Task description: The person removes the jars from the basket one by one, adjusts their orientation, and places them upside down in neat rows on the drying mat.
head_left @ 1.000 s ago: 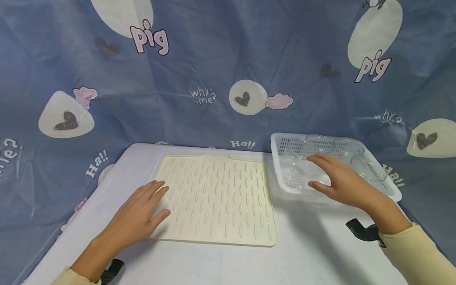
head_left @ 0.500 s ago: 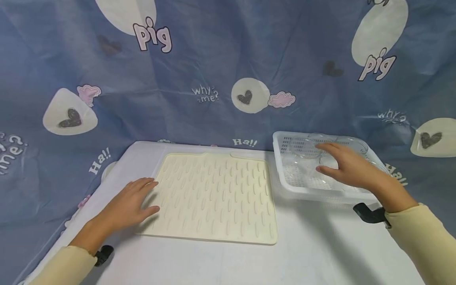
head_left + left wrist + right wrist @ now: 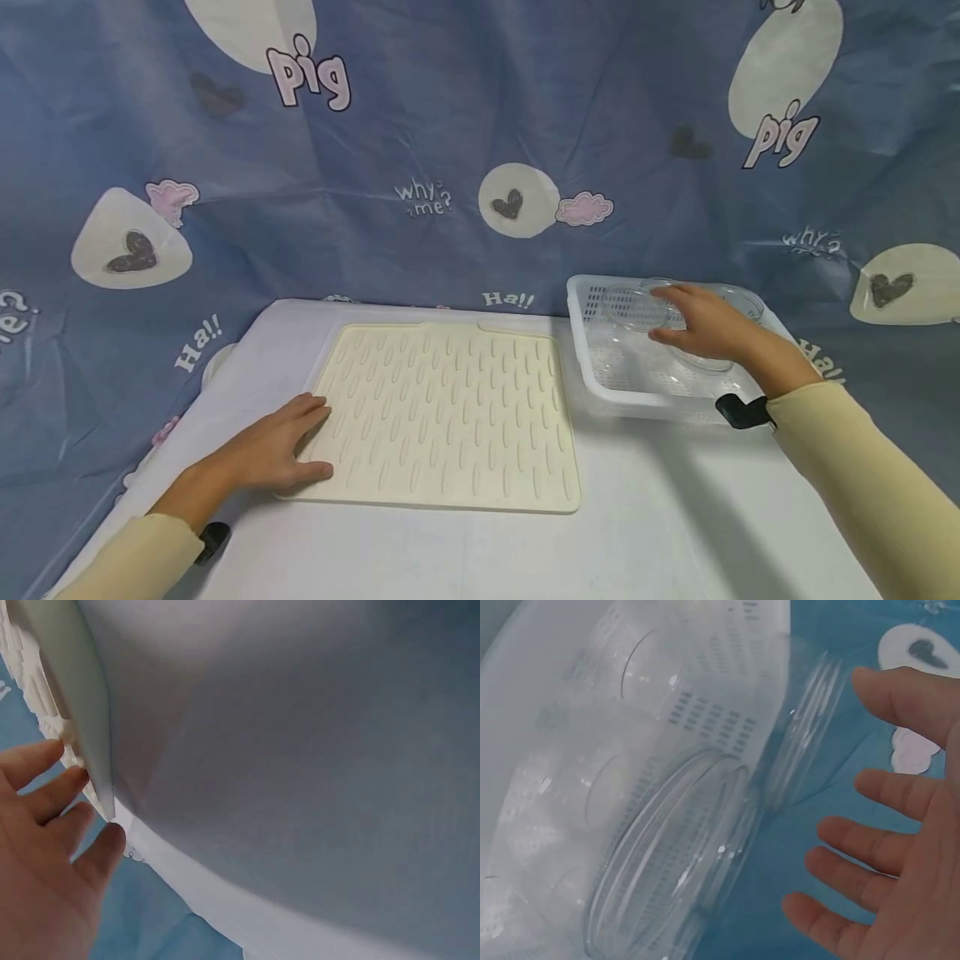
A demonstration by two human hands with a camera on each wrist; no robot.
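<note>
A cream ridged mat (image 3: 450,417) lies flat on the white table. My left hand (image 3: 270,450) is at the mat's left front side, fingers spread over that edge. In the left wrist view, the loosely bent fingers (image 3: 56,791) lie right along the mat's edge (image 3: 82,697). My right hand (image 3: 708,325) hovers above a white perforated basket (image 3: 660,402) at the right, thumb and fingers apart with nothing between them. Several clear round-rimmed containers (image 3: 633,310) stand in the basket, some hidden by that hand. The right wrist view shows the nearest clear container (image 3: 675,847) apart from the fingers.
A blue printed cloth (image 3: 420,125) rises behind the table and hangs around its sides. White tabletop (image 3: 465,554) stretches in front of the mat and basket. The basket stands near the table's back right edge.
My left hand has moved left and lowered to the mat's left edge. My right hand has shifted farther back over the basket's containers. The mat and basket stay in place.
</note>
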